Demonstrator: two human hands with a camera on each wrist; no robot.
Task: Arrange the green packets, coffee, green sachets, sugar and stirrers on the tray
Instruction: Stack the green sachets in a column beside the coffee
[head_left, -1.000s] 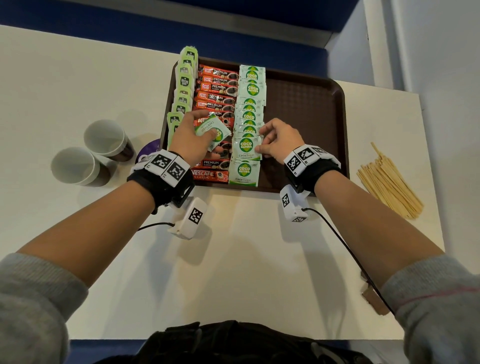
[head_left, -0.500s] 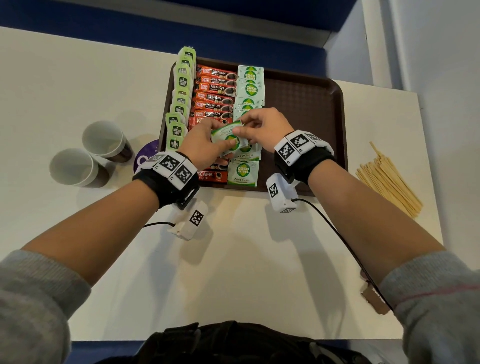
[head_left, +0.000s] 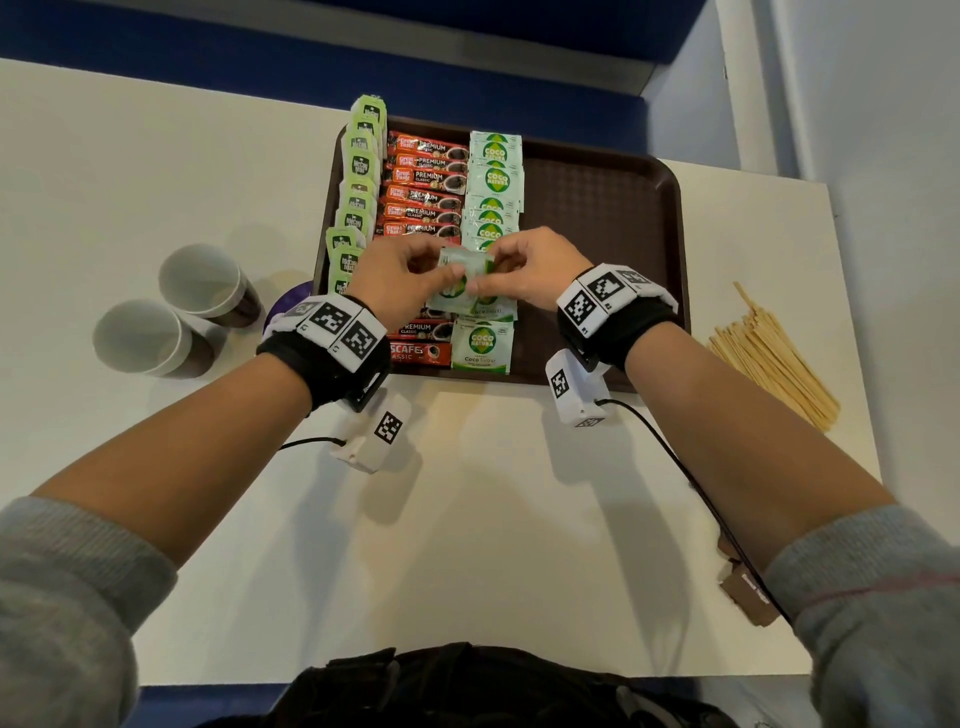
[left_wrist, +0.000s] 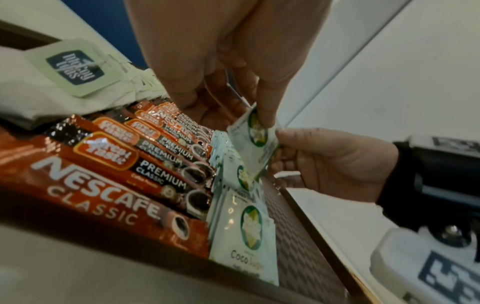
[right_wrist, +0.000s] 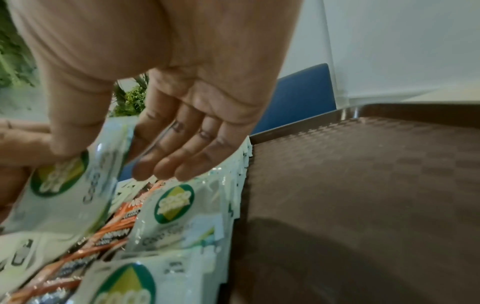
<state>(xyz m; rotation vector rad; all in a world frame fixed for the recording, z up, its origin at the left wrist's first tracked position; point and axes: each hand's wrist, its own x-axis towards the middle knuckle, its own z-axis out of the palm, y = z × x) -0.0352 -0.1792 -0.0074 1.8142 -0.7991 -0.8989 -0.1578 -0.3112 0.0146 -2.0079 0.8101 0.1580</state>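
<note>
Both hands meet above the tray's (head_left: 670, 249) near half: the left hand (head_left: 400, 273) and right hand (head_left: 535, 267) each pinch one Coco Sugar sachet (head_left: 462, 270) between them, their grip clamped on it. Sugar-laying is the step in hand; next it likely needs setting into the sachet column (head_left: 493, 176) beyond. The stirrers (head_left: 774, 358) wait on the desk (head_left: 467, 545).

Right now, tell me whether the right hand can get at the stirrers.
Probably not yet: the stirrers lie unobstructed right of the tray, but the right hand is pinching a sugar sachet.
</note>
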